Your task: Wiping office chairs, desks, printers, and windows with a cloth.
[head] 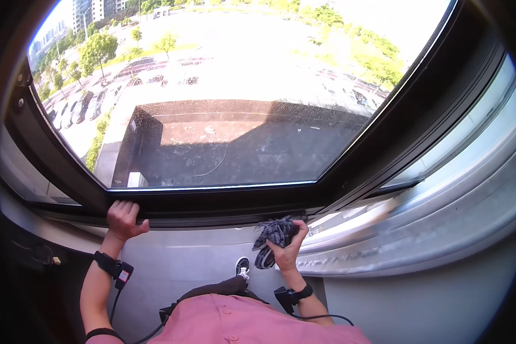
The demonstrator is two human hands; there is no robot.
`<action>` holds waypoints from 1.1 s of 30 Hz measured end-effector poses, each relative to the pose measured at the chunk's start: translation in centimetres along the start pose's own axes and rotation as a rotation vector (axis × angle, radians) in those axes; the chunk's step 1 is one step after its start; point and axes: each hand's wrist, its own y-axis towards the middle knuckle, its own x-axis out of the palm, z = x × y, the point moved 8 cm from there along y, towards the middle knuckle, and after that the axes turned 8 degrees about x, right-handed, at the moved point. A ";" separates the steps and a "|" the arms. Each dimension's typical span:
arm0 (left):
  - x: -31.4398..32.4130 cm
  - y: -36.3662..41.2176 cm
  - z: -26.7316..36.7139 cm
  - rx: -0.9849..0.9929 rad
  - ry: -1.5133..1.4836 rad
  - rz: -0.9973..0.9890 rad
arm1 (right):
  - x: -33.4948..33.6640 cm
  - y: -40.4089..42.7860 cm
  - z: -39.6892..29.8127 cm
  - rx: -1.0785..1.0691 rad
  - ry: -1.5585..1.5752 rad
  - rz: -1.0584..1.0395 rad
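Observation:
My left hand [124, 219] grips the lower rail of a black window frame [223, 205] near its left corner, fingers curled over the top and thumb out to the side. In my right hand [289, 253] is a crumpled, dark checked cloth [275, 234] with frayed edges. It is pinched between thumb and fingers, just below the right part of that rail. The window pane [249, 159] spans the upper middle of the view and carries specks and smudges. Whether the cloth touches the frame, I cannot tell.
A pale stone-like sill [456, 223] curves along the right, beside another window section [451, 142]. One black sneaker [242, 267] stands on the grey tiled floor [155, 266]. Cables run from black wrist straps [107, 264]. Outside lie a flat roof, parked cars and trees.

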 end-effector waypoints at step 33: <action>-1.8 0.9 0.6 0.095 -0.114 0.073 | 4.2 -1.9 -2.5 0.189 -0.177 0.634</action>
